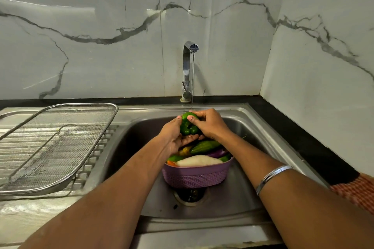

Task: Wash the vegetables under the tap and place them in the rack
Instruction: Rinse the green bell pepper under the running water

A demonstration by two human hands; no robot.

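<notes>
A green bell pepper [188, 125] is held under the thin stream of water running from the chrome tap [188, 70]. My left hand [174, 137] cups it from the left and below. My right hand [210, 125] grips it from the right, thumb on its front. Below them a purple plastic basket [196, 176] stands in the steel sink [253, 127], filled with several vegetables: a white radish [199, 160], a green cucumber [204, 145], a purple aubergine and others partly hidden. A wire-mesh rack [56, 143] lies on the draining board at the left, with nothing in it.
The sink drain [190, 196] shows just in front of the basket. A black counter strip [303, 137] runs along the sink's right side below marble-patterned walls. A silver bangle [273, 176] circles my right wrist. A patterned cloth [358, 194] sits at the right edge.
</notes>
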